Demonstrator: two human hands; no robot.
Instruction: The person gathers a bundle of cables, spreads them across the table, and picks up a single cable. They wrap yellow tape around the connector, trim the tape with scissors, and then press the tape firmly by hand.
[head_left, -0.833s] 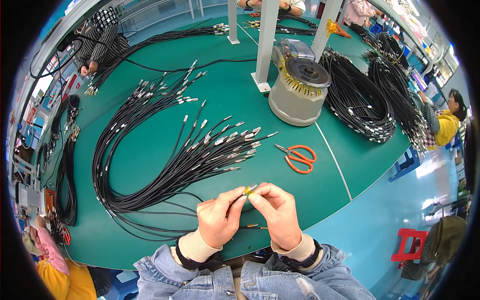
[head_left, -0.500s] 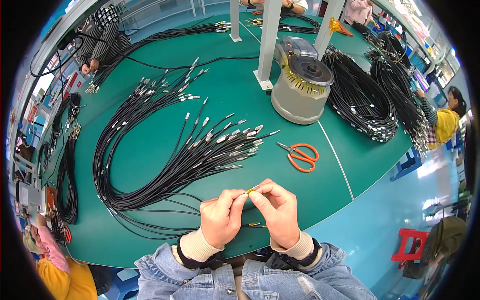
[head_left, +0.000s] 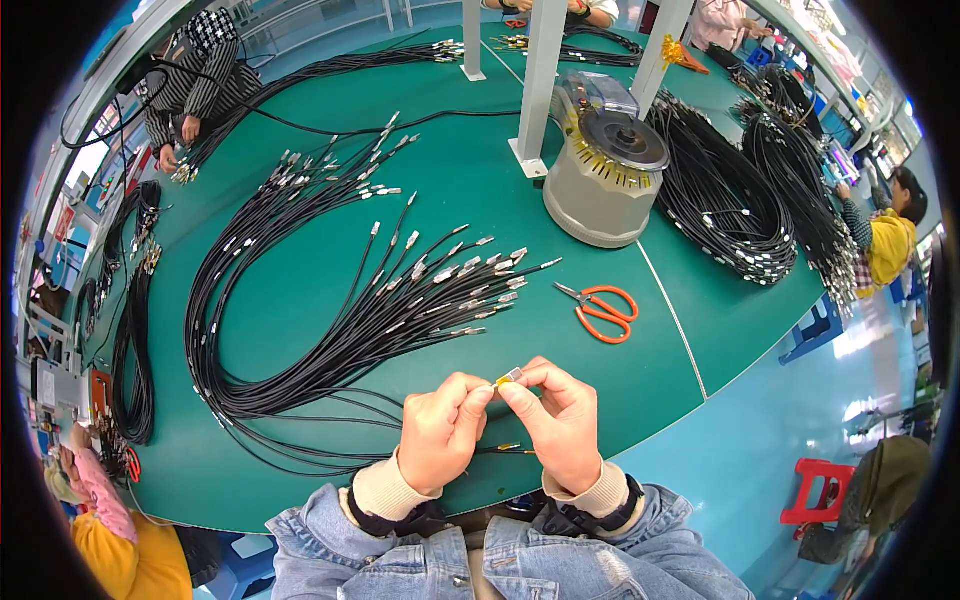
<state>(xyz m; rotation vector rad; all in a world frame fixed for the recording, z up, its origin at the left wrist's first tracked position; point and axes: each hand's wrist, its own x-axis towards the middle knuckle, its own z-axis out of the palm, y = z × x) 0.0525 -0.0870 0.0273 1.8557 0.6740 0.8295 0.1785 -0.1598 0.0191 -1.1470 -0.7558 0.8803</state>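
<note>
Both hands meet close in front of me, over the near edge of the green table (head_left: 640,390). My left hand (head_left: 437,432) is closed in a pinch on a cable end, most of which its fingers hide. From the other side, my right hand (head_left: 556,420) pinches a small yellow tape piece (head_left: 502,382) at the silver connector (head_left: 514,375) of that cable end. Whether the tape is fully wrapped round it, I cannot tell. Left of the hands lies a curved bundle of black cables (head_left: 300,385) with silver connectors. Another yellow-banded cable end (head_left: 510,447) shows below the hands.
Orange-handled scissors (head_left: 612,312) lie right of the bundle. Behind them stands a round grey dispenser (head_left: 598,205) ringed with yellow strips, beside white posts (head_left: 538,100). More cable coils (head_left: 725,200) lie at the right. Other people work around the table; a red stool (head_left: 820,492) stands on the floor.
The silver connector has turned between my fingers and shows more of its flat face, with the yellow beside it. Both hands stay nearly in place. The far-left person's hands have shifted.
</note>
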